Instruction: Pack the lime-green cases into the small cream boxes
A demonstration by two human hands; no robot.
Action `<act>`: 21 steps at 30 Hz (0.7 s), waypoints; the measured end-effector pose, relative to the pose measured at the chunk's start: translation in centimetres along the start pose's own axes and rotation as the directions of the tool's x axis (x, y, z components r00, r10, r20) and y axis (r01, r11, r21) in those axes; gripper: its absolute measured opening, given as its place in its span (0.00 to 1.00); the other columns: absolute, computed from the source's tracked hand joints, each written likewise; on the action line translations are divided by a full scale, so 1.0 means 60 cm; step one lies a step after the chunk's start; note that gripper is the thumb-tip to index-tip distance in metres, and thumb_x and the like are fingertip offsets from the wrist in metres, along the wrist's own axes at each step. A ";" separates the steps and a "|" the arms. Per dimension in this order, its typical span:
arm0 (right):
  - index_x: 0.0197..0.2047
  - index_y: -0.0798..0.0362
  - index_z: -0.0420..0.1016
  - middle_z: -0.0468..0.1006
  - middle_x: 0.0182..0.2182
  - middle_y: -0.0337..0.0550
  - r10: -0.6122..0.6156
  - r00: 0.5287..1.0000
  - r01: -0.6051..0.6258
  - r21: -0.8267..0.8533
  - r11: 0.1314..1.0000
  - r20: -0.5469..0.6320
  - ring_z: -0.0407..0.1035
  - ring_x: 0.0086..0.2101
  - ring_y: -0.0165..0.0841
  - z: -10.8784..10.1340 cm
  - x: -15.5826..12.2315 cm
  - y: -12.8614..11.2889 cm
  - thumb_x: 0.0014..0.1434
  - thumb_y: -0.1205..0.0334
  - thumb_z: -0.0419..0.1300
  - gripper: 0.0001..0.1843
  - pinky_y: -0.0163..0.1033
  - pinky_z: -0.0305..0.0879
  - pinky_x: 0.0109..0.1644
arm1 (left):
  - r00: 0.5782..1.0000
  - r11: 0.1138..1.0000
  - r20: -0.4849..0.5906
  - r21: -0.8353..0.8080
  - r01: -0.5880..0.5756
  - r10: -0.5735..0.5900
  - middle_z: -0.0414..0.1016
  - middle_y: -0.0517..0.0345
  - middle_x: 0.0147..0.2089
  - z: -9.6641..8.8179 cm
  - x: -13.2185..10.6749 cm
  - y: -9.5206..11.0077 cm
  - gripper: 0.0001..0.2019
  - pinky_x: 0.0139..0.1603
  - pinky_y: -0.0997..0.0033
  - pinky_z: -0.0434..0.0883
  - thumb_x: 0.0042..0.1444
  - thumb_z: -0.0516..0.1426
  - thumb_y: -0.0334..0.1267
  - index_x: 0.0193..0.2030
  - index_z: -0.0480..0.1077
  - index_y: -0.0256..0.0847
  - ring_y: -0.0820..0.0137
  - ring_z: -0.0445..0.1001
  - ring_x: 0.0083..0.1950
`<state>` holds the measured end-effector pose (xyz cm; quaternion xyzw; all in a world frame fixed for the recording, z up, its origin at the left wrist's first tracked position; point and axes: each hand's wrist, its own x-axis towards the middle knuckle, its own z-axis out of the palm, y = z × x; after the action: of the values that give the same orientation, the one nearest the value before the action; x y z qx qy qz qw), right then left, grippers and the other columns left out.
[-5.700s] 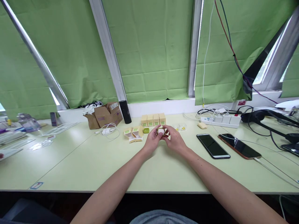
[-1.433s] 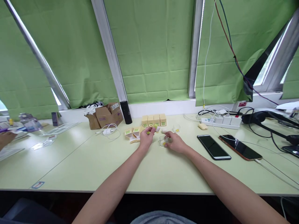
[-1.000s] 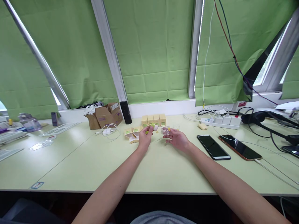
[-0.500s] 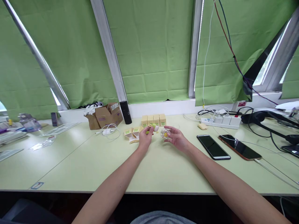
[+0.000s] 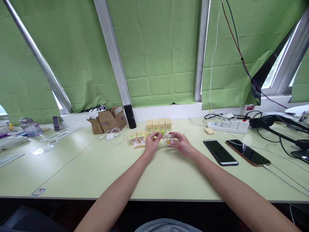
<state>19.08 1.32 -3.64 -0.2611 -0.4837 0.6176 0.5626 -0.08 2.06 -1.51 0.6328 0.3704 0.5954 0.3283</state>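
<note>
My left hand pinches a small green-and-white item; its exact kind is too small to make out. My right hand holds a small clear plastic piece with a bit of yellow in it, close against the green-and-white item. Both hands hover just over the middle of the table. Left of my left hand lie opened small yellow boxes with green labels. Behind the hands stands a row of several closed boxes of the same kind.
Two phones lie to the right, near a white power strip with cables and a black headset. A cardboard box, a black cylinder and a white charger with cable are at back left.
My hands have come closer together, bringing the green-and-white item up to the clear piece. The green-and-white item has turned in my left fingers. A small clear object now shows behind my right hand.
</note>
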 end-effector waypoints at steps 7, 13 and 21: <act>0.46 0.48 0.80 0.77 0.46 0.42 -0.003 1.000 0.002 0.043 0.999 0.029 0.77 0.44 0.40 0.001 0.002 0.005 0.37 0.58 0.83 0.31 0.54 0.78 0.52 | 1.000 1.000 0.024 -0.028 0.003 -0.002 0.81 0.51 0.40 0.002 0.000 -0.007 0.22 0.42 0.69 0.72 0.55 0.66 0.57 0.39 0.79 0.37 0.64 0.77 0.43; 0.43 0.50 0.82 0.77 0.47 0.43 -0.012 0.999 0.011 0.046 0.999 0.031 0.76 0.46 0.41 0.003 0.001 0.004 0.38 0.55 0.83 0.29 0.59 0.75 0.58 | 0.998 1.000 0.063 0.001 -0.010 0.010 0.81 0.51 0.40 0.000 -0.001 -0.009 0.20 0.42 0.70 0.73 0.57 0.66 0.56 0.38 0.79 0.37 0.64 0.77 0.43; 0.42 0.50 0.82 0.78 0.46 0.42 -0.018 0.999 0.016 0.042 0.999 0.039 0.76 0.47 0.41 0.006 0.000 0.003 0.38 0.54 0.84 0.28 0.60 0.73 0.61 | 0.996 0.999 0.084 0.028 -0.033 0.031 0.81 0.51 0.41 -0.001 -0.002 -0.015 0.19 0.43 0.69 0.74 0.58 0.65 0.55 0.40 0.80 0.38 0.64 0.78 0.44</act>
<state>18.68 1.21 -3.67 -0.2330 -0.4837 0.6277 0.5636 -0.21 2.40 -2.32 0.6676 0.3551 0.5682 0.3245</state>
